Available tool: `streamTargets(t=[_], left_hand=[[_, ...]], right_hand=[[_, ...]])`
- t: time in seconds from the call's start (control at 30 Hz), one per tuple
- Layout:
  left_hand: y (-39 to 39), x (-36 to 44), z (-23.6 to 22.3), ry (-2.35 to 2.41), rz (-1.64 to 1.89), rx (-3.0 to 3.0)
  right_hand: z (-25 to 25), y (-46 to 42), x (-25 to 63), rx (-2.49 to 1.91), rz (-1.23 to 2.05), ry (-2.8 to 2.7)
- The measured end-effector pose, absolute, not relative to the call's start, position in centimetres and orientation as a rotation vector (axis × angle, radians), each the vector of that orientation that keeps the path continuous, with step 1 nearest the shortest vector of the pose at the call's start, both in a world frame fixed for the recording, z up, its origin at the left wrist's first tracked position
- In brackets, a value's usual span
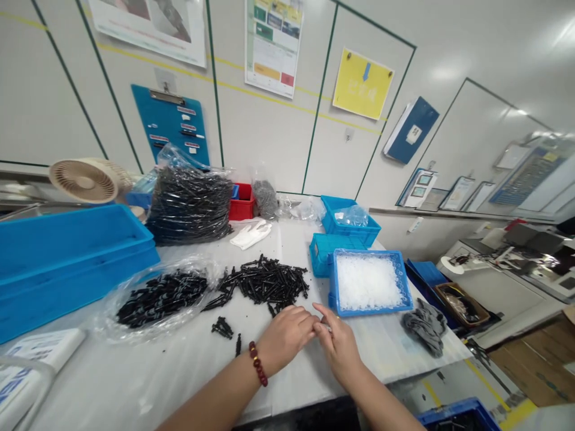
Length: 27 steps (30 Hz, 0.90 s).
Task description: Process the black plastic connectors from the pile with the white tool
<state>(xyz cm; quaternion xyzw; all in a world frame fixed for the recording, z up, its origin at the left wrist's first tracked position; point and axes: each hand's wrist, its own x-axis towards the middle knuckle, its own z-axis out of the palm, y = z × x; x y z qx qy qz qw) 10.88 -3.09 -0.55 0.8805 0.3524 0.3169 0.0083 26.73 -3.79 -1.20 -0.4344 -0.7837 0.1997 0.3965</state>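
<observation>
My left hand (287,335), with a dark red bead bracelet (257,363) at its wrist, is closed with its fingers curled. Its fingertips meet those of my right hand (338,344), whose thumb and fingers are drawn together with the index finger raised. Whatever may be between them is hidden. Just beyond the left hand lies a heap of slim black plastic parts (274,281). A few more black parts (222,327) lie to its left. Close to the right hand stands a blue tray (335,306) filled with small clear-white pieces (368,281).
An open clear bag (105,317) holds dark parts at left, beside stacked blue bins (72,239). Behind are a large bag of black parts (191,206), a white glove (251,233), a red bin (241,200) and blue boxes (336,242). A grey cloth (424,326) lies at the right edge.
</observation>
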Motion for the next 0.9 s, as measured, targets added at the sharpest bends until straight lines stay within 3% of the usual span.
streamTargets(t=[0.17, 0.4, 0.9], left_hand=[[-3.2, 10.0, 0.8, 1.231, 1.229, 2.691], [-2.8, 9.9, 0.1, 1.340, 1.321, 2.593], [-2.4, 10.0, -0.7, 1.358, 1.303, 2.585]], right_hand=[[0.9, -3.9, 29.8, -1.152, 0.633, -1.750], [4.8, -1.8, 37.0, -1.371, 0.278, -1.323], [3.7, -0.6, 36.8, -1.418, 0.238, -1.418]])
